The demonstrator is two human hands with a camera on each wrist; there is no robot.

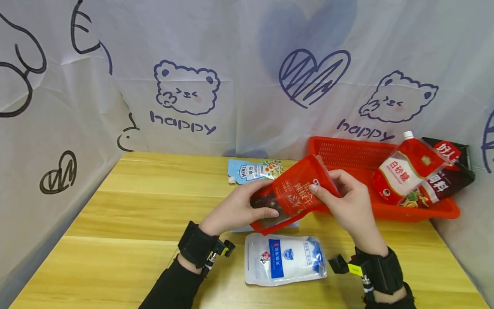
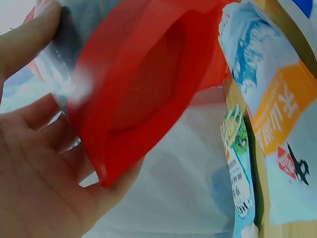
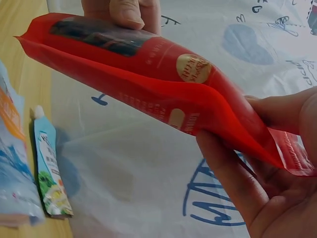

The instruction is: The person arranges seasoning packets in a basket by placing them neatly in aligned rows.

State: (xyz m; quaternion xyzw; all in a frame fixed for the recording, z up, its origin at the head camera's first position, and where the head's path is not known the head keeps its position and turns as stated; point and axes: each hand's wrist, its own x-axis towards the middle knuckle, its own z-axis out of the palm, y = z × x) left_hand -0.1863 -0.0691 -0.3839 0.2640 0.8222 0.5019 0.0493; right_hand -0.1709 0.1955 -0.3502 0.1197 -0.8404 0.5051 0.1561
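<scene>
Both hands hold a red pouch of dried chili point(image 1: 291, 195), tilted, above the middle of the table. My left hand point(image 1: 235, 207) grips its lower left end, thumb over the clear window that shows dark contents. At the upper right end, my right hand point(image 1: 353, 204) pinches the pouch between thumb and fingers. The left wrist view shows the folded red bottom point(image 2: 143, 94) of the pouch. Below the hands lies a white salt pouch point(image 1: 297, 259) with a blue label. A blue-and-white pouch with an orange band point(image 2: 275, 106) is mostly hidden under the chili pouch in the head view.
Behind the hands lies a light blue Heinz pouch point(image 1: 251, 171). A red plastic basket point(image 1: 347, 148) stands at the back right, holding a red-and-white sugar pouch point(image 1: 401, 169) with a white cap and a black seasoning packet point(image 1: 444, 180). White drawn-on cloth point(image 1: 247, 98) hangs behind the table point(image 1: 135, 223).
</scene>
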